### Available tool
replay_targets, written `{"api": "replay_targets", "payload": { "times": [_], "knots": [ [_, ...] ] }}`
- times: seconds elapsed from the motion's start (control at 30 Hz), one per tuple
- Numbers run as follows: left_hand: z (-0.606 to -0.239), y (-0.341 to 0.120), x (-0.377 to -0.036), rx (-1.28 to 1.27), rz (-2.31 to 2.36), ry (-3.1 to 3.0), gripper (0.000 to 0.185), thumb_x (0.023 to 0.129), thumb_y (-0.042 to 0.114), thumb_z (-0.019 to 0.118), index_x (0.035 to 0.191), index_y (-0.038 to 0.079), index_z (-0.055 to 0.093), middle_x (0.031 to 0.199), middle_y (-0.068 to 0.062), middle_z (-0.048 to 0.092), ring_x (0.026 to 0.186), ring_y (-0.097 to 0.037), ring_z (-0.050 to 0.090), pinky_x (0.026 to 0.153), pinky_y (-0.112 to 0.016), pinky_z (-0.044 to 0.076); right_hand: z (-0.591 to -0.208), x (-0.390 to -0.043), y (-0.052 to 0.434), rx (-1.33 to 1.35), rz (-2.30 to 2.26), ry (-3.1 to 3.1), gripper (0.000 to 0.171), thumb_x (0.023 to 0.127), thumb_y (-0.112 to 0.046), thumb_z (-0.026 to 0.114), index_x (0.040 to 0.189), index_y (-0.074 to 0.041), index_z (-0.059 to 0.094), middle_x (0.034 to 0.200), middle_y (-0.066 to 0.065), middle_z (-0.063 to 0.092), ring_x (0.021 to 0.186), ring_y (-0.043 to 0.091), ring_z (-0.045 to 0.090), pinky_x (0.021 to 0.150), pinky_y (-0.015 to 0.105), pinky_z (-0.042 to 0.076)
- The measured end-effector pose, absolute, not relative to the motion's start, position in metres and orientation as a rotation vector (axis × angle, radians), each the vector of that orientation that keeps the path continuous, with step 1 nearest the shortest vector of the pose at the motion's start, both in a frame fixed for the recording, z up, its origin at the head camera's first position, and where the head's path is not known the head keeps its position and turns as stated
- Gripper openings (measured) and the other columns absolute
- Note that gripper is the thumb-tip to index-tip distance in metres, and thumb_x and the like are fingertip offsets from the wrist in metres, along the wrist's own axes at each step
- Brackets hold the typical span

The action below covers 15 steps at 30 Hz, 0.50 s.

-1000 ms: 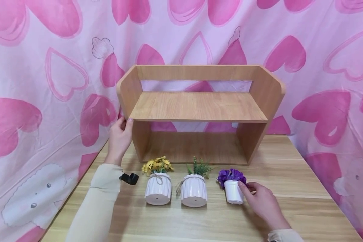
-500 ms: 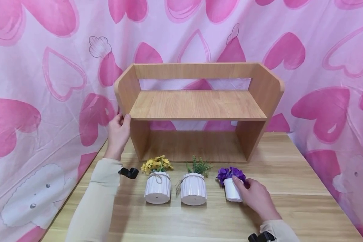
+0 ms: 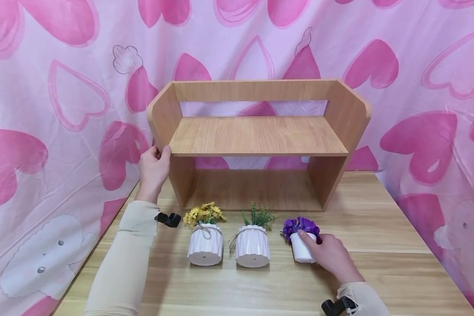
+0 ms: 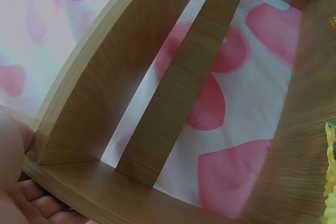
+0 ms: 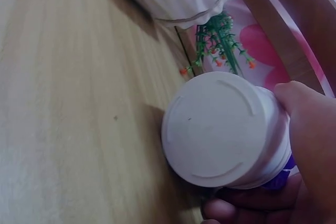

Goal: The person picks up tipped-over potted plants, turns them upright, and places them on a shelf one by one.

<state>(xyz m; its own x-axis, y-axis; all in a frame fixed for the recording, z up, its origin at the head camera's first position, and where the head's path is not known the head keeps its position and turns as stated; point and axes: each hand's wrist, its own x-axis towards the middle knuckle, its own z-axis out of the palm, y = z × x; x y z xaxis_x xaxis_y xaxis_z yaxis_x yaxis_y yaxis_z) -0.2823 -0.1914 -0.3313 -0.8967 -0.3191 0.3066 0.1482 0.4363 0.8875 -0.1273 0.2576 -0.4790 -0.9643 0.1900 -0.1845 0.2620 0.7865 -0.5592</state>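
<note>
My left hand [image 3: 155, 171] grips the left side panel of a two-tier wooden shelf [image 3: 256, 134], thumb on its front edge and fingers behind. In the left wrist view, the curled fingers [image 4: 47, 205] show under the panel's edge. My right hand [image 3: 333, 256] holds a small white flower pot [image 3: 302, 249] with purple flowers [image 3: 301, 226], its thumb near the rim. The pot lies tipped over on the table, with its round base [image 5: 215, 129] facing the right wrist camera. Fingers wrap its far side, partly hidden.
Two fluted white pots lie on their sides left of the purple one: one with yellow flowers [image 3: 204, 215], one with green sprigs [image 3: 258, 217]. Twine is tied round each. The shelf stands at the back of the wooden table [image 3: 284, 294], before a pink heart-patterned curtain [image 3: 411, 87].
My right thumb has shifted leftward and up onto the white pot's rim, and the hand has closed in around it. The left hand keeps its place on the shelf.
</note>
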Motion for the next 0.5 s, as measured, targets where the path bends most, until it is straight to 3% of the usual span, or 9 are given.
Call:
{"api": "replay_targets", "payload": {
  "times": [0.17, 0.33, 0.5],
  "knots": [
    [-0.3302, -0.1920, -0.2824, 0.136, -1.466, -2.279, 0.047, 0.108, 0.039, 0.054, 0.120, -0.003, 0.073, 0.109, -0.021, 0.070, 0.098, -0.025, 0.058, 0.076, -0.025, 0.045, -0.4785, -0.1290, 0.2577, 0.371, -0.949, 2.821, 0.099, 0.098, -0.080, 0.053, 0.126, 0.014, 0.067, 0.099, 0.020, 0.074, 0.085, 0.030, 0.064, 0.073, 0.040, 0.052],
    [-0.3314, -0.1928, -0.2827, 0.122, -1.453, -2.277, 0.047, 0.108, 0.037, 0.054, 0.123, -0.004, 0.073, 0.110, -0.022, 0.072, 0.097, -0.024, 0.059, 0.076, -0.023, 0.045, -0.4797, -0.1272, 0.2585, 0.383, -0.978, 2.832, 0.088, 0.099, -0.077, 0.056, 0.112, 0.008, 0.072, 0.092, 0.017, 0.073, 0.081, 0.028, 0.064, 0.069, 0.038, 0.051],
    [-0.3345, -0.1952, -0.2845, 0.114, -1.453, -2.275, 0.047, 0.108, 0.036, 0.054, 0.125, -0.003, 0.073, 0.114, -0.023, 0.074, 0.099, -0.024, 0.060, 0.077, -0.022, 0.046, -0.4767, -0.1240, 0.2604, 0.374, -1.000, 2.859, 0.094, 0.099, -0.077, 0.054, 0.126, 0.012, 0.069, 0.108, 0.033, 0.074, 0.091, 0.036, 0.069, 0.083, 0.052, 0.057]
  ]
}}
